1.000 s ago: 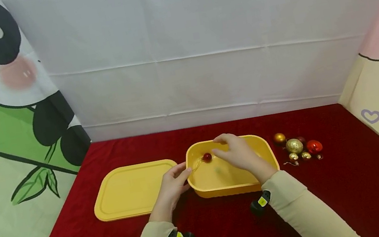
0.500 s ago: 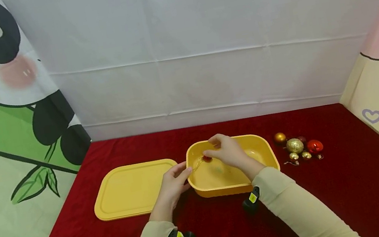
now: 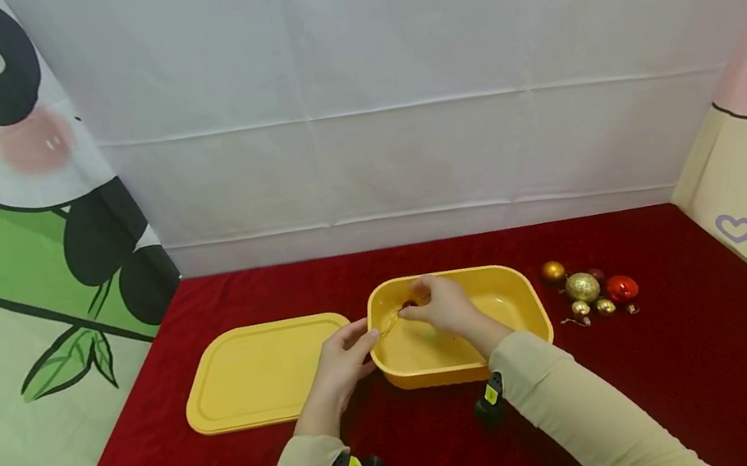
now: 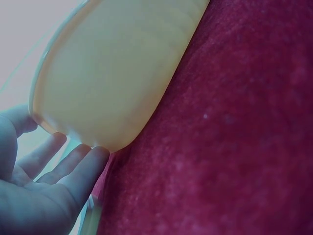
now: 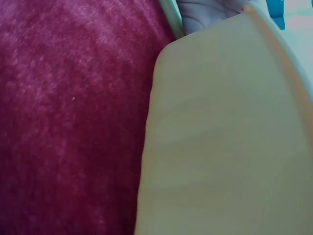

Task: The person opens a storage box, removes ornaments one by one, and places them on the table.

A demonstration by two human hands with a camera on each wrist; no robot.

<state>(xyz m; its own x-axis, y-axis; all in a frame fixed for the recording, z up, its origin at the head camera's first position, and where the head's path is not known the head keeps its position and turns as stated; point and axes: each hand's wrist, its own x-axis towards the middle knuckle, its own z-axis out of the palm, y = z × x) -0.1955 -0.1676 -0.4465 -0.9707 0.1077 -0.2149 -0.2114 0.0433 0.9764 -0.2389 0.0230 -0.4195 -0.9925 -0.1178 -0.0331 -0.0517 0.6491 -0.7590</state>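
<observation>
A yellow plastic box (image 3: 437, 378) stands on the red cloth in the head view. My left hand (image 3: 337, 368) holds its left end, thumb at the rim and fingertips against the outer wall, as the left wrist view also shows. Inside the box, toward its left side, my right hand (image 3: 450, 307) pinches a small dark red Christmas ball (image 3: 409, 304), mostly hidden by the fingers. From the ball a gold hanging thread (image 3: 389, 323) runs to the box's left rim. The box's outer wall (image 5: 225, 127) fills much of the right wrist view and hides my right hand there.
A flat yellow lid (image 3: 266, 372) lies left of the box. Right of the box is a group of Christmas balls, among them a glittery gold ball (image 3: 581, 287), an orange-gold ball (image 3: 553, 271) and a shiny red ball (image 3: 623, 289). A white cloth backdrop (image 3: 394, 96) rises behind.
My right hand has moved left and down inside the box, and its fingers have closed on the small red ball. My left hand has stayed on the box's left end.
</observation>
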